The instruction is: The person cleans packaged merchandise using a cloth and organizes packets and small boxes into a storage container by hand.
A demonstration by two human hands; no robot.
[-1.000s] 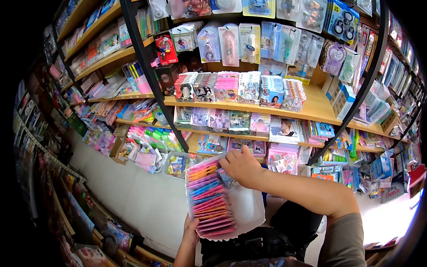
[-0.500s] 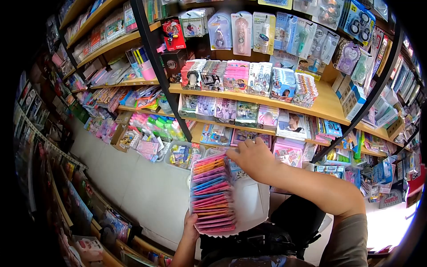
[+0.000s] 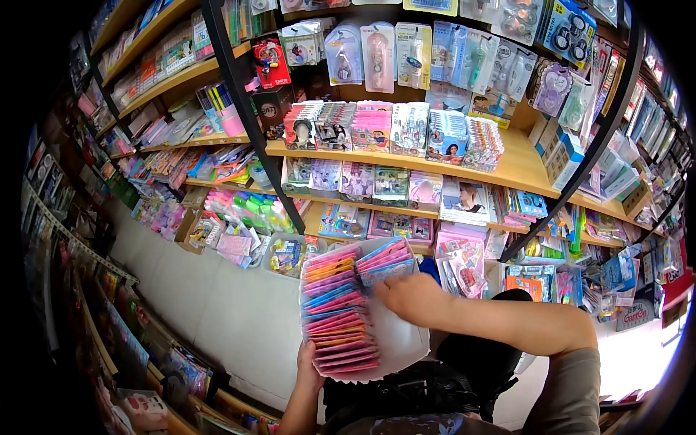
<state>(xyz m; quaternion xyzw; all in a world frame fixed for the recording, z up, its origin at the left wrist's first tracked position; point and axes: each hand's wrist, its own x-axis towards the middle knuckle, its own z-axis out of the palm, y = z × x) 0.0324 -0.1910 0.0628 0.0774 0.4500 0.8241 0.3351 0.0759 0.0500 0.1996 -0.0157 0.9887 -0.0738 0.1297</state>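
A white box [image 3: 404, 341] with a scalloped near edge is held in front of my body. My left hand [image 3: 310, 368] grips its near left side. A long row of thin, colourful packets [image 3: 339, 319], pink, orange, purple and blue, fills the box's left half. At the far end of the right half stands a shorter row of blue and pink packets [image 3: 384, 255]. My right hand [image 3: 415, 299] is over the right half, just on my side of that short row, fingers curled in. Its fingertips are blurred, and whatever they may hold cannot be made out.
Ahead, a wooden shelf [image 3: 525, 170] carries several stacks of small packaged goods, with blister packs [image 3: 378, 58] hanging above. A clear bin [image 3: 286, 254] stands on the floor beyond the box. A black post [image 3: 246, 109] rises left of the shelf; more racks line both sides.
My right hand has come from the box's far edge towards me, uncovering the short row of packets. My left hand keeps its hold on the box. The view has shifted slightly.
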